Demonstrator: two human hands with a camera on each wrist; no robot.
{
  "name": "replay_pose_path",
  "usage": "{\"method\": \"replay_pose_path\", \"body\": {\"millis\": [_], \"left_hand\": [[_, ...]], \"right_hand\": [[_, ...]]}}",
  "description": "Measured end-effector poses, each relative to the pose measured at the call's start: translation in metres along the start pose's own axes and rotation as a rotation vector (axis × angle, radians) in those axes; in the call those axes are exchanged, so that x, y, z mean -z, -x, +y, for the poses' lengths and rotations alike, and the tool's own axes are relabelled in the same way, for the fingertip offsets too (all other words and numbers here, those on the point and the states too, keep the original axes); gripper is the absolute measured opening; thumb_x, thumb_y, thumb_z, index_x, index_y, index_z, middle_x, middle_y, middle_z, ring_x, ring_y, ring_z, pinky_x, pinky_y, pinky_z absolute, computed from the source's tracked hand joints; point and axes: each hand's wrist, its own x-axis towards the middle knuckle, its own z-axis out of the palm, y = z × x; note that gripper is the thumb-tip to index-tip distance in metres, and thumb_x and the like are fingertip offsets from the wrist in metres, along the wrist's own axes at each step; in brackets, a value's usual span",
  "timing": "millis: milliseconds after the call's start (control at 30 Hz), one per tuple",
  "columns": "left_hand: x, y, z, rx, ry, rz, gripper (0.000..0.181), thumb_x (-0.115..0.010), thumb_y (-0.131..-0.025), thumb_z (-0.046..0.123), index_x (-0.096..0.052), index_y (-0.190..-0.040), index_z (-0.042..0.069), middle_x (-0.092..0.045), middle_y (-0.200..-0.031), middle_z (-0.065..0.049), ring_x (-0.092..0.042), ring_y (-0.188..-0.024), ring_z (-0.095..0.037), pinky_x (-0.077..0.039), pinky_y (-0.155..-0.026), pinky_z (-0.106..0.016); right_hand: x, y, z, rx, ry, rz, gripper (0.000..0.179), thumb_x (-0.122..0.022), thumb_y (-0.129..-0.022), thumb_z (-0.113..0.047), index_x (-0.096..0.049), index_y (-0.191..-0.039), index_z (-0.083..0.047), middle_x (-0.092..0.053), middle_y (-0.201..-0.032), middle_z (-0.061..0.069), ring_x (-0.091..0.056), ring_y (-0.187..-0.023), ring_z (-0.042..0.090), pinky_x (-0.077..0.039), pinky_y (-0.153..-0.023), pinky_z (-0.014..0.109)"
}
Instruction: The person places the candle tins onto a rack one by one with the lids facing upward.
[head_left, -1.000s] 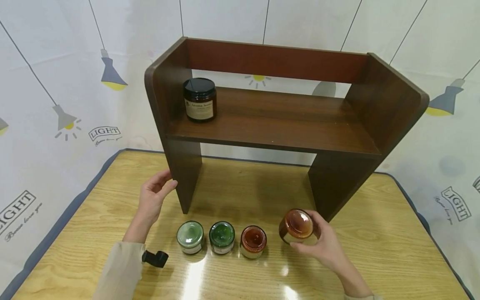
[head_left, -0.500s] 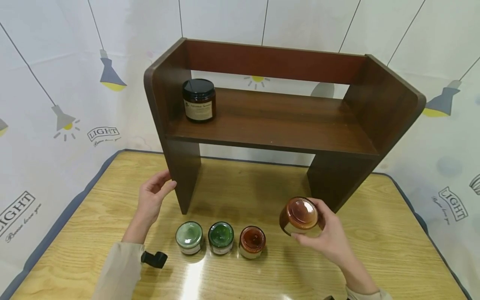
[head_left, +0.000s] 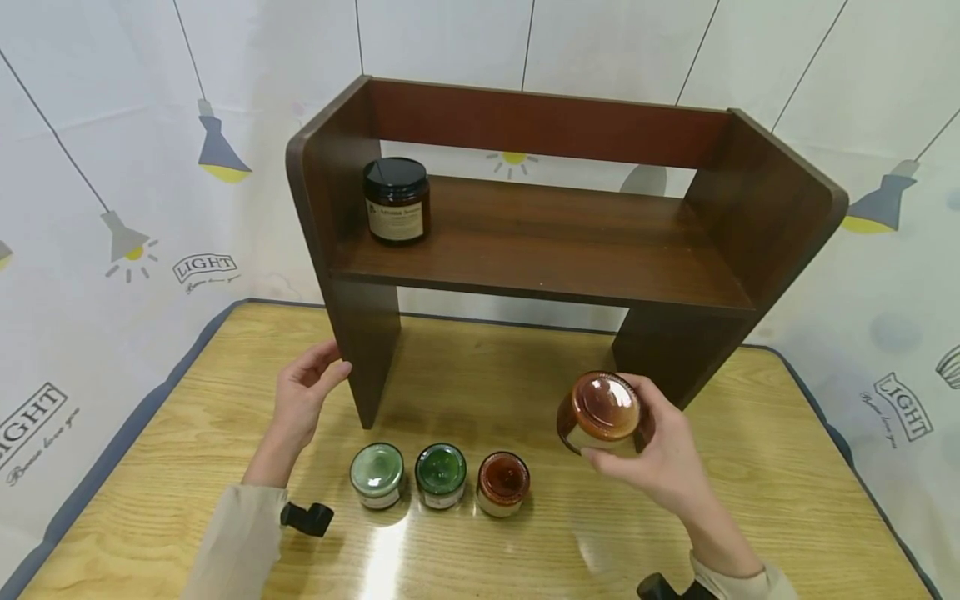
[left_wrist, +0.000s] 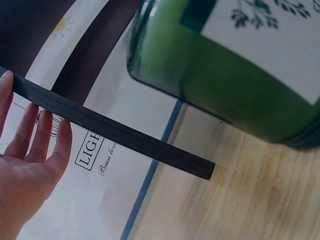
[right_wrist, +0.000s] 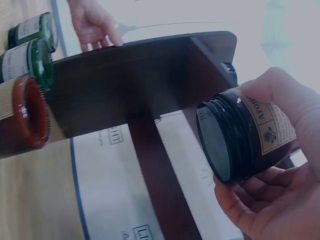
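"So, holding what in the right grip (head_left: 667,454)?"

"Holding an amber jar (head_left: 600,408), kept between thumb on one side and curled fingers on the other. Tipped base-up and a little aslant, with the glossy bottom toward the head camera and the black end (right_wrist: 220,142) downward."

"Raised or resting?"

"Raised above the bench (head_left: 510,358), in front of the shelf (head_left: 547,121), over toward the right-hand panel (head_left: 757,217). Turned so as to show a pale label (right_wrist: 272,122) with a flower emblem in the right wrist view."

"And doing what with the left grip (head_left: 303,400)?"

"Holding the front edge of the left panel (head_left: 367,358), with thumb and fingertips on opposite sides of the dark wood. Plain to see in the left wrist view, too."

"Next, moving out across the bench?"

"Count, from left to right in front of the shelf, a pale green jar (head_left: 377,471), a darker green jar (head_left: 441,471) and a reddish-amber jar (head_left: 503,479). Likewise turned base-up, set close together with narrow gaps between."

"And higher up?"

"On the upper board (head_left: 540,237), see a black-lidded jar (head_left: 397,200), upright in the left-hand corner, just beside the left panel. Labelled too, but in print too blurred to read in full."

"And beyond?"

"Behind the shelf, notice a pale cloth (head_left: 450,37) printed with hanging lamps and, in several places, the word LIGHT."
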Motion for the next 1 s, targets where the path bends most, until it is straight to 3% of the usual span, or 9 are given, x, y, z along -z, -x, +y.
{"method": "replay_pose_path", "body": {"millis": [1000], "left_hand": [[-0.002,-0.001,0.000,-0.005,-0.016,0.006,0.047,-0.053,-0.082,-0.022,-0.071,-0.101,0.017,-0.069,-0.095,0.004,-0.062,-0.091,-0.009,-0.051,-0.075,-0.017]], "right_hand": [[0.003,-0.042,-0.054,0.102,-0.076,0.022,0.066,-0.072,-0.053,0.020,-0.054,-0.115,0.007,-0.062,-0.107,0.007,-0.060,-0.090,0.013,-0.049,-0.079,0.016]]}}
